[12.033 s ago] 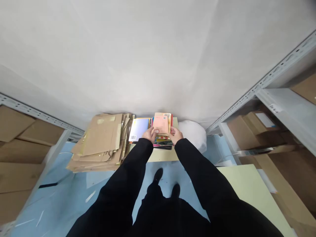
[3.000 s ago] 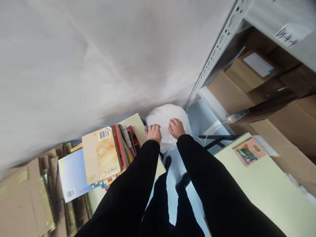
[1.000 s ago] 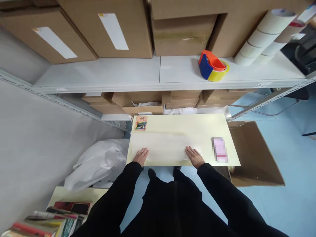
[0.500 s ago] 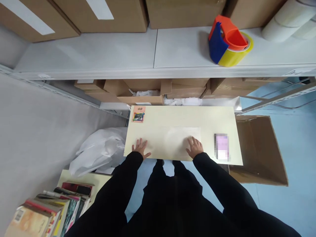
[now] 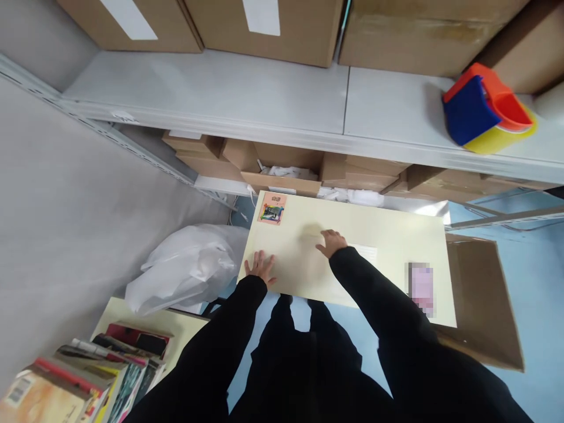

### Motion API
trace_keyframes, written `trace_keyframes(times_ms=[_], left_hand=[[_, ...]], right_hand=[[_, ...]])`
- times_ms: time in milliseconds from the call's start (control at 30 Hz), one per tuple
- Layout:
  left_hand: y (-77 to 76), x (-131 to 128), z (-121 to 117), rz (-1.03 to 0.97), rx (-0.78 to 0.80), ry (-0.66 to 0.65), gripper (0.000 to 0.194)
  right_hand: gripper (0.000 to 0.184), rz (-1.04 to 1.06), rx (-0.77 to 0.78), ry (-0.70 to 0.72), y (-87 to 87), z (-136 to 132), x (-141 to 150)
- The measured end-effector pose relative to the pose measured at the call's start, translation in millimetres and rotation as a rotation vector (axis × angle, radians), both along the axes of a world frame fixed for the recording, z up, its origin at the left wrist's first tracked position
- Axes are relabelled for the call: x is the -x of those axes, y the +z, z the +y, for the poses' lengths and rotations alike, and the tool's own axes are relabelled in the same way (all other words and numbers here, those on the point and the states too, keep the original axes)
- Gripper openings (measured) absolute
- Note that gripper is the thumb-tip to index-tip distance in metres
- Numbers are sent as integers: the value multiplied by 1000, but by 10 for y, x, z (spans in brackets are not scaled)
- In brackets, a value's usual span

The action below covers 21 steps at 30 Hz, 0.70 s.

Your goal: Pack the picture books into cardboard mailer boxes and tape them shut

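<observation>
"At the near left of the cream table (image 5: 396, 241), which hand appears?"
"Left hand (image 5: 261, 270), palm down, fingers spread; right hand (image 5: 332, 242) over the table's middle, thumb apart from fingers."
"And the pale sheet (image 5: 365, 253)?"
"On the table, partly behind the right sleeve (image 5: 374, 288)."

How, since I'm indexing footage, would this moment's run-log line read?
left hand: spread, at near edge of table | right hand: open, over table | booklet: far-left corner

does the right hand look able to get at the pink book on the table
Probably yes: nothing stands between the right hand and the pink book, lying near the far left corner of the table.
</observation>
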<state>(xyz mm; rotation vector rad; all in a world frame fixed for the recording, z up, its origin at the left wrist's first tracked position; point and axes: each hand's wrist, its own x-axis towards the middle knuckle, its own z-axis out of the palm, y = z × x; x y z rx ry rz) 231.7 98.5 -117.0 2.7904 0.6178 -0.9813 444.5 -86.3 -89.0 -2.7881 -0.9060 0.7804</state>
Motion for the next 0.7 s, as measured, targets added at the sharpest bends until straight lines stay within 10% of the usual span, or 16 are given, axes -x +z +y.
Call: trace_keyframes(times_ms=[267, 700], left_hand=[[9, 15, 167, 15, 54, 11, 86], [-164, 131, 294, -100, 42, 10, 83]], right_hand=[[65, 53, -124, 191, -59, 1555, -538], [95, -24, -83, 44, -400, 1959, -546]])
